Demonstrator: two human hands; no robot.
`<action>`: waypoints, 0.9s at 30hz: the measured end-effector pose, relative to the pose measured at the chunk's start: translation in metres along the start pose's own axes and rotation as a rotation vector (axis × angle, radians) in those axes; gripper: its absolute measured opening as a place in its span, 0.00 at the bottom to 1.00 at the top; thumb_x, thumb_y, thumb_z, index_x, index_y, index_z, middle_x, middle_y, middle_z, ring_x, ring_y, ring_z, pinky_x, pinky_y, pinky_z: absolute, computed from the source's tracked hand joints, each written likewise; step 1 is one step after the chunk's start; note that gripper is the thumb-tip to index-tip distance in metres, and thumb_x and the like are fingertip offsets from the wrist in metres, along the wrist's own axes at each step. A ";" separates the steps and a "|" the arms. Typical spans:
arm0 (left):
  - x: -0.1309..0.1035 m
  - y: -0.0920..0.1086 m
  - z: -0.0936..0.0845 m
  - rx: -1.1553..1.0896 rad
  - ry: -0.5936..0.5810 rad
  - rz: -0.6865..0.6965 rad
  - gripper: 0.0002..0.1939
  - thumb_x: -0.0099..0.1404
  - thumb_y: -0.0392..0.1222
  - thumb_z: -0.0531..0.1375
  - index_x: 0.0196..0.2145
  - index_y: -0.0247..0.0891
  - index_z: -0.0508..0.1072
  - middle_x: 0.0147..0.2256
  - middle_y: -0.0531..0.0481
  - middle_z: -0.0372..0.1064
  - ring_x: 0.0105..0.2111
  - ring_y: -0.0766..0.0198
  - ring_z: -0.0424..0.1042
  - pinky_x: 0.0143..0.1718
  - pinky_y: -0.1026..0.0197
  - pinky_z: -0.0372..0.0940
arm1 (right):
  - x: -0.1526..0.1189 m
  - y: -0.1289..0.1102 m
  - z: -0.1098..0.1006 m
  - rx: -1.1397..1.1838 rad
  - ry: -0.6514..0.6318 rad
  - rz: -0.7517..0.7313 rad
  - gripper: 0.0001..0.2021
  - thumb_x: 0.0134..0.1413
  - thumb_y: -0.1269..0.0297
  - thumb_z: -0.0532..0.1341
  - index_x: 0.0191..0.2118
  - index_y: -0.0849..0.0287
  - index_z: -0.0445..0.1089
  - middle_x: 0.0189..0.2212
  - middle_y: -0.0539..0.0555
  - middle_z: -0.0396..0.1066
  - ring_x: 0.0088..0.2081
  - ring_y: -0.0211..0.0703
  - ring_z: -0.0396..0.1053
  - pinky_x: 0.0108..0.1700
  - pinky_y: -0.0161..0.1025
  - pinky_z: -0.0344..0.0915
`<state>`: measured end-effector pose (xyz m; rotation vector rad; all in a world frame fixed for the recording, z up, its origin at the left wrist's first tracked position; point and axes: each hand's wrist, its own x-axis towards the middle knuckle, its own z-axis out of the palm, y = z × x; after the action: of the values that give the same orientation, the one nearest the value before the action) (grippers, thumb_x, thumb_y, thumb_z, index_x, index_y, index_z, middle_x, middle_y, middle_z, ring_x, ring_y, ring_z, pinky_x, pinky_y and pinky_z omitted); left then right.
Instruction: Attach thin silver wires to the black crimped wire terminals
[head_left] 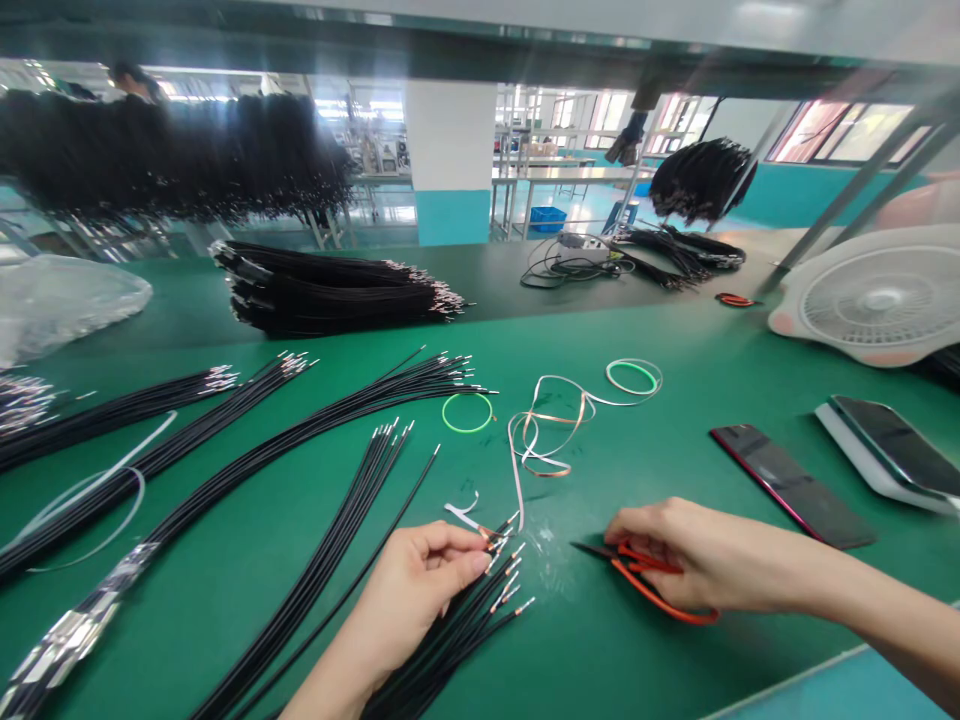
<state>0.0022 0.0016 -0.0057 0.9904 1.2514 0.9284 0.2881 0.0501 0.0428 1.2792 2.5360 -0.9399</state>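
Observation:
My left hand (420,580) pinches the end of a black cable at the front of the bench, beside a fan of black cables (465,625) with bare silvery and orange tips. A short curl of white tape (463,515) lies just beyond its fingertips. My right hand (667,555) is closed around orange-handled scissors (637,575), whose dark blades point left toward the cable tips. A thin white and copper strip (516,460) runs loosely from near the cable ends toward the back. Left of my left hand lie a single cable (405,515) and a small cable bundle (337,520).
More black cable bundles (300,430) cover the left side, and a thick stack (330,290) lies behind. A green ring (466,412) rests mid-bench. On the right are a phone (787,480), another device (892,450) and a white fan (885,290).

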 end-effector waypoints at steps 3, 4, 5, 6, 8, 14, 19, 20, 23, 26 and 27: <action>0.002 -0.002 -0.002 0.028 -0.047 0.010 0.10 0.51 0.45 0.69 0.30 0.36 0.81 0.37 0.44 0.79 0.25 0.68 0.69 0.29 0.64 0.64 | 0.007 -0.007 -0.003 0.090 0.030 -0.107 0.18 0.52 0.77 0.57 0.48 0.55 0.69 0.33 0.50 0.70 0.31 0.38 0.67 0.32 0.33 0.64; 0.003 -0.004 -0.002 0.032 -0.061 0.006 0.10 0.51 0.45 0.69 0.30 0.37 0.81 0.36 0.44 0.79 0.28 0.66 0.72 0.33 0.62 0.66 | 0.010 -0.010 -0.002 0.117 0.062 -0.154 0.16 0.54 0.75 0.58 0.47 0.54 0.69 0.36 0.51 0.69 0.33 0.38 0.68 0.34 0.33 0.65; 0.005 -0.005 -0.003 0.035 -0.068 0.005 0.10 0.51 0.45 0.70 0.29 0.37 0.81 0.36 0.44 0.79 0.30 0.63 0.73 0.36 0.61 0.66 | 0.014 -0.014 -0.001 0.126 0.098 -0.190 0.13 0.54 0.72 0.60 0.46 0.54 0.69 0.38 0.51 0.67 0.35 0.38 0.68 0.35 0.33 0.65; 0.005 -0.005 -0.004 0.038 -0.071 0.004 0.10 0.51 0.44 0.70 0.29 0.36 0.81 0.35 0.44 0.79 0.32 0.62 0.73 0.37 0.60 0.66 | 0.019 -0.018 0.001 0.111 0.130 -0.215 0.12 0.53 0.69 0.63 0.44 0.55 0.69 0.38 0.51 0.66 0.34 0.37 0.68 0.34 0.32 0.65; 0.006 -0.007 -0.005 0.046 -0.076 0.004 0.09 0.51 0.43 0.70 0.30 0.36 0.81 0.36 0.44 0.78 0.34 0.60 0.74 0.39 0.59 0.66 | 0.029 -0.025 0.006 -0.005 0.178 -0.258 0.16 0.47 0.59 0.70 0.41 0.57 0.69 0.35 0.50 0.63 0.32 0.38 0.66 0.31 0.32 0.64; 0.005 -0.007 -0.006 0.085 -0.103 -0.001 0.07 0.53 0.41 0.68 0.30 0.36 0.80 0.35 0.45 0.77 0.33 0.62 0.73 0.38 0.60 0.65 | 0.049 -0.035 0.011 -0.353 0.211 -0.339 0.16 0.52 0.48 0.64 0.35 0.57 0.70 0.29 0.48 0.63 0.27 0.37 0.64 0.24 0.32 0.54; 0.006 -0.005 -0.006 0.102 -0.119 0.000 0.08 0.52 0.43 0.68 0.29 0.36 0.81 0.33 0.47 0.76 0.32 0.62 0.72 0.37 0.60 0.65 | 0.052 -0.038 0.010 -0.401 0.187 -0.351 0.14 0.54 0.50 0.64 0.34 0.57 0.69 0.30 0.48 0.66 0.27 0.36 0.66 0.23 0.32 0.50; 0.006 -0.004 -0.006 0.105 -0.121 -0.002 0.08 0.52 0.43 0.68 0.29 0.36 0.81 0.33 0.46 0.76 0.32 0.61 0.72 0.37 0.60 0.65 | 0.053 -0.039 0.010 -0.399 0.184 -0.353 0.14 0.53 0.51 0.65 0.33 0.57 0.69 0.30 0.48 0.66 0.27 0.36 0.66 0.22 0.32 0.50; 0.005 -0.004 -0.005 0.108 -0.122 -0.007 0.09 0.52 0.44 0.68 0.29 0.36 0.80 0.32 0.46 0.76 0.32 0.61 0.72 0.36 0.60 0.65 | 0.055 -0.041 0.011 -0.399 0.192 -0.361 0.13 0.52 0.52 0.66 0.33 0.57 0.70 0.30 0.48 0.66 0.27 0.36 0.67 0.22 0.32 0.50; 0.004 -0.003 -0.004 0.102 -0.119 -0.006 0.09 0.52 0.44 0.68 0.29 0.36 0.80 0.32 0.46 0.76 0.32 0.61 0.72 0.36 0.60 0.65 | 0.056 -0.042 0.011 -0.409 0.199 -0.374 0.13 0.53 0.52 0.65 0.33 0.57 0.70 0.30 0.48 0.67 0.27 0.36 0.67 0.22 0.33 0.51; 0.004 -0.003 -0.004 0.100 -0.118 -0.005 0.09 0.52 0.44 0.68 0.30 0.36 0.80 0.32 0.46 0.76 0.33 0.61 0.72 0.36 0.60 0.65 | 0.057 -0.042 0.012 -0.411 0.201 -0.379 0.13 0.53 0.52 0.65 0.33 0.57 0.70 0.30 0.48 0.67 0.27 0.36 0.67 0.22 0.33 0.51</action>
<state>-0.0013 0.0048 -0.0102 1.1043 1.2098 0.7981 0.2185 0.0627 0.0310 0.8272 2.9821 -0.3112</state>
